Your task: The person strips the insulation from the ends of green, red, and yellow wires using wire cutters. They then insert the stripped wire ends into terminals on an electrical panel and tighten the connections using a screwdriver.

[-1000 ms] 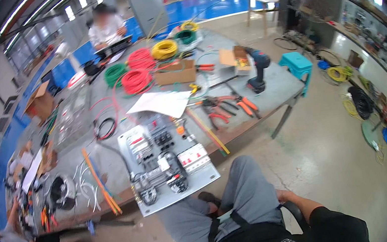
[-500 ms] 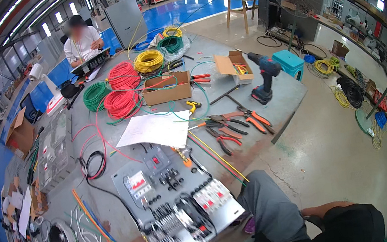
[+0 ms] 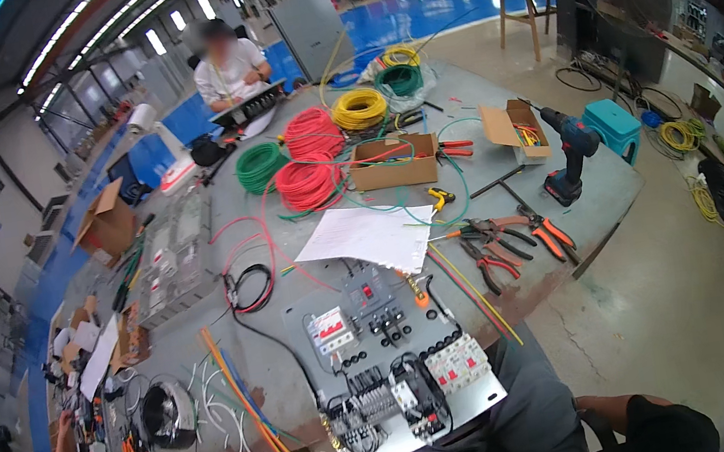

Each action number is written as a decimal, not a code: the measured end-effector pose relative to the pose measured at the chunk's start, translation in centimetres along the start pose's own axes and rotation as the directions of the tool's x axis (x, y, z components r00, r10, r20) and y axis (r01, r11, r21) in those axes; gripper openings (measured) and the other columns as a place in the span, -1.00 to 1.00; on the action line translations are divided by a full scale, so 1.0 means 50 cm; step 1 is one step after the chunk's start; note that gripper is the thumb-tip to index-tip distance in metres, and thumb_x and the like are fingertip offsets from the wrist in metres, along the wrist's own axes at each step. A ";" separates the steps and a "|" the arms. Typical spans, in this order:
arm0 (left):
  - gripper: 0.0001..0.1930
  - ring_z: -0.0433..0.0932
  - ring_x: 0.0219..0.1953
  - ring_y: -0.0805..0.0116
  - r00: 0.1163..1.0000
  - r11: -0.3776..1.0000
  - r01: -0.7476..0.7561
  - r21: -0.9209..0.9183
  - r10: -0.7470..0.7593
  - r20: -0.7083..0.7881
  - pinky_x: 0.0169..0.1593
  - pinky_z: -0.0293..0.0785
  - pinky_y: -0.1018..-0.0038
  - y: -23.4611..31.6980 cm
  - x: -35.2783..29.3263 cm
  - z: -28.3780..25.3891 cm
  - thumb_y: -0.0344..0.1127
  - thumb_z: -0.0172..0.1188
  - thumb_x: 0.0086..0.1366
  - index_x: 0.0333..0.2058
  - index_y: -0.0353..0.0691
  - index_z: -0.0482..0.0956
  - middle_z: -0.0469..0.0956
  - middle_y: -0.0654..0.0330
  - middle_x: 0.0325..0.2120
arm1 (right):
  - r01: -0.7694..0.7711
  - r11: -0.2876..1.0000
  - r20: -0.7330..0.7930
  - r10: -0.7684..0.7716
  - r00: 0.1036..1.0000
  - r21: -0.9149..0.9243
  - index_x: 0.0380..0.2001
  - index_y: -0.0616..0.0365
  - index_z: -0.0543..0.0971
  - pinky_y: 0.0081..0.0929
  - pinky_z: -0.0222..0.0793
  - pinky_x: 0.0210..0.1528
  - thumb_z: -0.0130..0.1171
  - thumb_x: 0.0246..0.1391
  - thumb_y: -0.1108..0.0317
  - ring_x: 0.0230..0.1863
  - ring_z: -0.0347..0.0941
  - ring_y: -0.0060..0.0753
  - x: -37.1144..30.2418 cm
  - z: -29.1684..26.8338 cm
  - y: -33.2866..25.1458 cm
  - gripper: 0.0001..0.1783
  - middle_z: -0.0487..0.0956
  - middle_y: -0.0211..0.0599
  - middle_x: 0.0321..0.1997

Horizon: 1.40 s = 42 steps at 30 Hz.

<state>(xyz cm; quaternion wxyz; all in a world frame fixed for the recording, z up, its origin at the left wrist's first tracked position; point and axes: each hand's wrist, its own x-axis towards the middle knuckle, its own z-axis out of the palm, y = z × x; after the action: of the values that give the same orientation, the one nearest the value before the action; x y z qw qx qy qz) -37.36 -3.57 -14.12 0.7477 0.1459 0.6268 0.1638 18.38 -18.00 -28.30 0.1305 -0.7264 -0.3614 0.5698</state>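
Note:
Neither of my hands shows. At the lower right a stretch of my bare right forearm (image 3: 602,407) comes out of a black sleeve (image 3: 669,431) beside my grey trouser leg (image 3: 546,390); the hand itself is hidden. Right in front of me a metal mounting plate (image 3: 472,399) rests at the table's near edge, jutting over my lap. It carries a grey breaker with a red switch (image 3: 368,291), a white breaker (image 3: 331,329), a row of white breakers with red levers (image 3: 458,364), a black contactor (image 3: 420,395) and terminal blocks (image 3: 362,413). A printed sheet (image 3: 364,237) lies just beyond it.
Several pliers (image 3: 546,236), a cordless drill (image 3: 570,148) and a cardboard box (image 3: 396,169) lie on the table's right and middle. Red (image 3: 313,182), green (image 3: 261,166) and yellow wire coils (image 3: 360,109) sit farther back. Another person (image 3: 231,72) sits across; another person's arm (image 3: 65,443) shows at left.
The view has swung to the left, so the table and plate appear farther right. More of a person at the lower left shows now. Nothing on the table has visibly moved.

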 end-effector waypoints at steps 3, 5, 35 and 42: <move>-0.37 0.59 -0.09 0.12 0.998 0.991 -0.042 0.125 0.036 0.047 0.05 0.51 0.18 0.019 0.018 -0.070 0.28 0.12 0.44 0.08 -0.23 0.52 0.63 0.03 -0.13 | 0.151 0.981 -0.004 -0.153 0.988 -0.124 -0.06 0.02 0.71 -0.11 0.54 0.03 0.48 -0.13 0.21 -0.01 0.62 0.00 0.026 0.003 0.070 -0.52 0.72 -0.23 -0.02; -0.34 0.61 -0.05 0.10 0.996 0.987 -0.086 0.134 0.083 0.027 0.09 0.52 0.16 -0.036 -0.013 -0.149 0.30 0.12 0.44 0.11 -0.24 0.52 0.65 0.01 -0.10 | 0.346 0.882 0.109 -0.329 0.938 -0.320 -0.07 0.03 0.71 -0.11 0.55 0.02 0.47 -0.12 0.21 -0.02 0.63 0.00 0.060 -0.020 0.082 -0.53 0.72 -0.23 -0.03; -0.47 0.73 -0.19 0.14 0.945 0.410 -0.159 0.898 0.328 0.017 -0.07 0.64 0.30 -0.082 -0.340 0.161 -0.01 0.38 0.34 0.11 -0.31 0.63 0.74 -0.06 -0.25 | 0.515 0.851 -0.632 -0.343 0.695 0.105 -0.05 0.27 0.70 -0.26 0.58 0.04 0.42 0.14 0.16 -0.03 0.68 -0.06 -0.152 -0.134 -0.327 -0.57 0.70 0.03 -0.03; -0.52 0.70 -0.17 0.01 0.459 0.140 -0.331 0.933 0.888 0.029 -0.04 0.61 0.20 0.062 -0.447 0.253 -0.15 0.34 0.38 0.16 -0.31 0.55 0.70 -0.13 -0.20 | 0.557 0.830 -0.510 -0.494 0.704 -0.037 -0.01 0.22 0.68 -0.13 0.53 0.12 0.42 0.12 0.11 0.06 0.60 0.12 -0.238 -0.149 -0.346 -0.52 0.65 0.06 0.02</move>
<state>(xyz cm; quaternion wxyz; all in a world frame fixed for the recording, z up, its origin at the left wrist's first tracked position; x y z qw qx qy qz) -28.69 -10.47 9.23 0.2023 0.6949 0.6676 0.1745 17.66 -12.19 -6.82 0.4198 -0.7054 -0.4721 0.3214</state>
